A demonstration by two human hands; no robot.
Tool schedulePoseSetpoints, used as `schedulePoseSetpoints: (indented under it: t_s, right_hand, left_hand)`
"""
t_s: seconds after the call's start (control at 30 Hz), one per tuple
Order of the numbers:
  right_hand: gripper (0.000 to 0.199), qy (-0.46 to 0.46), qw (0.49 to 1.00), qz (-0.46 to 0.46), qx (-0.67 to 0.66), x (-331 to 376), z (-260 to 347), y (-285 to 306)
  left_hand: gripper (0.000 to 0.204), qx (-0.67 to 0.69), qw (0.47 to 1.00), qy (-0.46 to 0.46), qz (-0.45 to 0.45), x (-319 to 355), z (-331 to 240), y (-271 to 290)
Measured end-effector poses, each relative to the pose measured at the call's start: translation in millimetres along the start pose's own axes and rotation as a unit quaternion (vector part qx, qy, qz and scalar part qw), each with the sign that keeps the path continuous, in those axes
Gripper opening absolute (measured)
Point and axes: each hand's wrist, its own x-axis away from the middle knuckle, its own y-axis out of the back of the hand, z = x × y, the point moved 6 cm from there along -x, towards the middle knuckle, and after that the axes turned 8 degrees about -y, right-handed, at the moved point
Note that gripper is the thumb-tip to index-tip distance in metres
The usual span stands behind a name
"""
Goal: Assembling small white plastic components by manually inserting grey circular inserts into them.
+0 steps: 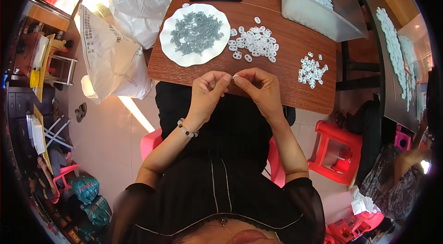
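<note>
Right hand [262, 88] pinches small white piece [235, 76] (mostly hidden) near table [295, 66] edge; left hand [208, 91] is right beside it, can't say if gripping. Plate [170, 49] and white pile [259, 43] sit just beyond, presumably for easy reach.

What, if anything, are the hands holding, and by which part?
The right hand seems to pinch a small white piece; the part gripped is too small to tell. Whether the left hand holds anything is unclear.
</note>
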Motion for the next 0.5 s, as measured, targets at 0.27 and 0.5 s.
schedulePoseSetpoints:
  t_s: [0.27,0.5]
  right_hand:
    - [0.013,-0.039,0.999,0.015,-0.031,5.5,1.7,4.6]
    - [0.015,-0.048,0.998,0.025,-0.033,6.0,-4.8,8.7]
  left_hand:
    - [0.017,0.0,1.0,0.026,0.011,2.3,3.1,-6.2]
    - [0.016,0.006,1.0,0.025,0.009,2.6,-1.4,-5.7]
